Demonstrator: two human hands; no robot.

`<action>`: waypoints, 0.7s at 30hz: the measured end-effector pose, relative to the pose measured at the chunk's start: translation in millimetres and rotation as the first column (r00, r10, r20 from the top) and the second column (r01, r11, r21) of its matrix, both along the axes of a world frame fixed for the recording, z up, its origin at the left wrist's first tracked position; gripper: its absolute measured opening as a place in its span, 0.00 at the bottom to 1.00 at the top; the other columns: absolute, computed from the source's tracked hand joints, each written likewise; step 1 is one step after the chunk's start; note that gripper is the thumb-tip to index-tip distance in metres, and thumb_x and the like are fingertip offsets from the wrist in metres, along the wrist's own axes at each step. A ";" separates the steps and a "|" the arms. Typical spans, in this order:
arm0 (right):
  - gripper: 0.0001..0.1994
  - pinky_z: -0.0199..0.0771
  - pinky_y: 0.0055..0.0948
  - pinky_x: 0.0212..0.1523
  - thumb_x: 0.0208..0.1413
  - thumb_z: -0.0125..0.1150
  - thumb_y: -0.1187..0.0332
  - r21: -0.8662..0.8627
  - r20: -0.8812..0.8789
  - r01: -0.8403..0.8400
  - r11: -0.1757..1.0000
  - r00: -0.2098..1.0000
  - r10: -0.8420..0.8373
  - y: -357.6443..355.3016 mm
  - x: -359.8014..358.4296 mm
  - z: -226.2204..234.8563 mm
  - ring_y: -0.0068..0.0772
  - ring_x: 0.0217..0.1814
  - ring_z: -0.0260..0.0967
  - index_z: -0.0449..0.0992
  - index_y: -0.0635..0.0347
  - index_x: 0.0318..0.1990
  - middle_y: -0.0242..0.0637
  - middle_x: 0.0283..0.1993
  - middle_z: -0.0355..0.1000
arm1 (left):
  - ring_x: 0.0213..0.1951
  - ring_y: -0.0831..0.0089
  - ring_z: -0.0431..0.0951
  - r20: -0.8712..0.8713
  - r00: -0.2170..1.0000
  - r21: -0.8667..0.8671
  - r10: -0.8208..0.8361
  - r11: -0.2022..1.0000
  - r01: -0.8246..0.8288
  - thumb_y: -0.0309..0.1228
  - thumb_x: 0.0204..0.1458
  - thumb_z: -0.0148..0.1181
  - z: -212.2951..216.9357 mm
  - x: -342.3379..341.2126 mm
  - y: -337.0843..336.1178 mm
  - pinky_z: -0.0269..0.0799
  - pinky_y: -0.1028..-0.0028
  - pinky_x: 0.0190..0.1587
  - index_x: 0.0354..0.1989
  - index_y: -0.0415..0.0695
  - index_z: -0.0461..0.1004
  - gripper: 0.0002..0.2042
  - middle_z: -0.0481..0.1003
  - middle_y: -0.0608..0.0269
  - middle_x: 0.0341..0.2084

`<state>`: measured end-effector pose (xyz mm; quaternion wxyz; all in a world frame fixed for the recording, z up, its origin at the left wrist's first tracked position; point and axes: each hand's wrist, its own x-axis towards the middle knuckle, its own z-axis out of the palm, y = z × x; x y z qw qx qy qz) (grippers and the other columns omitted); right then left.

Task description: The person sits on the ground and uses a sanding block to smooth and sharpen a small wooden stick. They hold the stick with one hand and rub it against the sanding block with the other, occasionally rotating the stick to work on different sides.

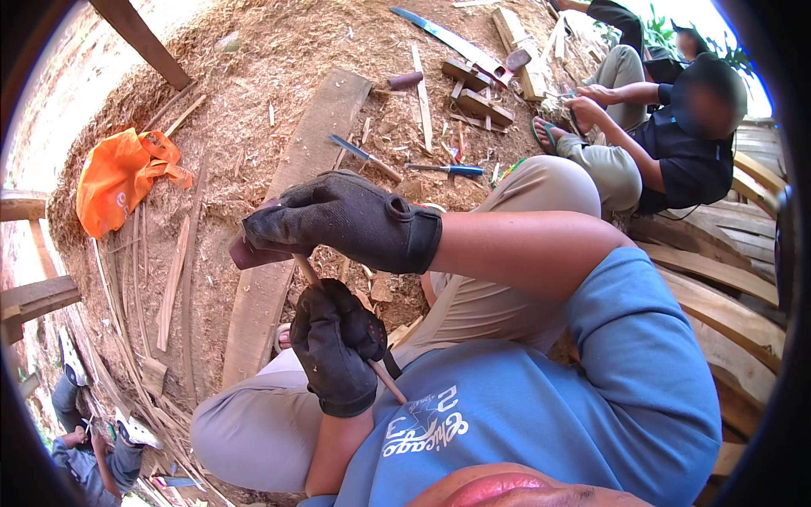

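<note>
A thin round wooden stick (389,384) slants from near my chest up through both hands. My left hand (334,346), in a black glove, is closed around its middle. Above it, my right hand (346,220), also gloved in black, is closed over a dark reddish-brown sheet (256,253) that looks like sandpaper, at the stick's upper end. The glove hides that end and most of the sheet. Beyond my hands a long wooden plank (321,127) lies on the shavings, with a knife (365,158) across its edge.
An orange bag (122,182) lies at the left. A blue-handled tool (448,169), wooden blocks (481,106), a reddish-brown roll (405,80) and a handsaw (452,42) lie farther off. A co-worker (676,144) sits at the upper right; another person (89,448) is at the lower left.
</note>
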<state>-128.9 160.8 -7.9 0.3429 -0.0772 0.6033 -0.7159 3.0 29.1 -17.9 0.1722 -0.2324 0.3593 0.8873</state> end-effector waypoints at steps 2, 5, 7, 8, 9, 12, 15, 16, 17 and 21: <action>0.22 0.73 0.29 0.67 0.71 0.60 0.55 0.040 -0.023 0.007 0.999 1.000 -0.006 -0.2 0.7 0.1 0.24 0.58 0.80 0.83 0.66 0.57 0.38 0.54 0.85 | 0.12 0.84 0.50 0.009 1.000 -0.010 0.010 1.000 -0.010 0.43 0.75 0.49 2.1 0.8 -0.5 0.49 0.77 0.14 0.34 0.48 0.69 0.16 0.54 0.77 0.14; 0.21 0.74 0.29 0.66 0.70 0.60 0.55 0.004 0.058 0.010 1.000 0.998 -0.010 0.2 9.6 6.7 0.24 0.57 0.80 0.84 0.64 0.56 0.38 0.53 0.85 | 0.12 0.83 0.52 0.006 1.000 -0.003 -0.003 1.000 0.003 0.43 0.74 0.49 0.8 4.0 -1.2 0.50 0.77 0.14 0.35 0.48 0.69 0.16 0.55 0.76 0.14; 0.20 0.74 0.29 0.65 0.71 0.59 0.56 0.024 0.030 -0.078 0.997 0.997 0.078 0.6 19.2 1.3 0.25 0.57 0.80 0.84 0.63 0.56 0.38 0.53 0.85 | 0.12 0.83 0.53 0.050 0.998 -0.086 0.050 0.995 -0.045 0.44 0.74 0.50 8.4 4.2 2.0 0.51 0.77 0.14 0.35 0.48 0.70 0.16 0.55 0.76 0.14; 0.20 0.75 0.29 0.65 0.71 0.59 0.56 0.031 0.016 -0.126 0.992 0.992 0.125 0.3 21.3 -0.4 0.25 0.57 0.80 0.84 0.63 0.56 0.38 0.53 0.85 | 0.12 0.83 0.54 0.068 0.994 -0.131 0.082 0.989 -0.072 0.44 0.73 0.50 11.9 4.5 3.5 0.51 0.77 0.14 0.35 0.48 0.70 0.16 0.56 0.76 0.14; 0.20 0.75 0.29 0.64 0.71 0.59 0.56 0.046 -0.004 -0.139 0.989 0.990 0.140 1.1 21.6 -0.6 0.25 0.58 0.80 0.84 0.62 0.56 0.37 0.53 0.85 | 0.12 0.83 0.55 0.054 0.995 -0.157 0.087 0.985 -0.078 0.45 0.73 0.50 12.8 5.1 4.7 0.51 0.77 0.14 0.35 0.48 0.70 0.16 0.56 0.76 0.14; 0.19 0.76 0.30 0.64 0.71 0.59 0.57 0.048 -0.045 -0.154 0.987 0.987 0.156 5.1 22.5 4.8 0.27 0.58 0.81 0.84 0.63 0.55 0.36 0.52 0.85 | 0.12 0.82 0.55 0.017 0.997 -0.200 0.079 0.977 -0.074 0.46 0.73 0.51 10.2 5.4 5.3 0.51 0.77 0.14 0.36 0.48 0.70 0.16 0.56 0.76 0.14; 0.20 0.75 0.30 0.65 0.71 0.59 0.56 0.067 -0.032 -0.131 0.989 0.991 0.133 6.6 18.9 9.7 0.28 0.58 0.81 0.84 0.64 0.56 0.37 0.54 0.85 | 0.12 0.82 0.54 -0.029 0.999 -0.134 0.043 0.990 -0.047 0.46 0.73 0.51 7.4 0.3 3.9 0.50 0.77 0.14 0.36 0.48 0.70 0.16 0.56 0.76 0.14; 0.21 0.75 0.30 0.63 0.70 0.59 0.54 0.038 -0.016 -0.097 0.994 0.995 0.098 4.5 17.0 11.5 0.27 0.57 0.81 0.85 0.62 0.55 0.36 0.54 0.85 | 0.12 0.82 0.54 -0.049 0.998 -0.075 0.030 0.997 -0.033 0.45 0.73 0.51 7.6 -2.8 0.6 0.50 0.77 0.14 0.36 0.48 0.70 0.16 0.56 0.76 0.14; 0.21 0.76 0.29 0.62 0.69 0.59 0.52 0.010 0.002 -0.063 0.998 0.998 0.063 1.8 14.9 13.3 0.26 0.56 0.81 0.86 0.59 0.54 0.36 0.54 0.85 | 0.12 0.83 0.54 -0.071 0.997 -0.017 0.017 1.000 -0.019 0.45 0.73 0.50 8.0 -4.2 -1.5 0.50 0.77 0.15 0.36 0.48 0.70 0.16 0.56 0.76 0.14; 0.23 0.75 0.27 0.60 0.68 0.59 0.49 -0.021 -0.038 0.042 0.999 0.998 -0.042 -4.9 5.9 -4.6 0.21 0.55 0.81 0.86 0.58 0.54 0.33 0.53 0.86 | 0.12 0.83 0.53 0.015 1.000 -0.054 0.002 0.999 -0.001 0.47 0.73 0.49 7.5 -3.0 2.0 0.49 0.77 0.14 0.34 0.49 0.69 0.17 0.55 0.76 0.14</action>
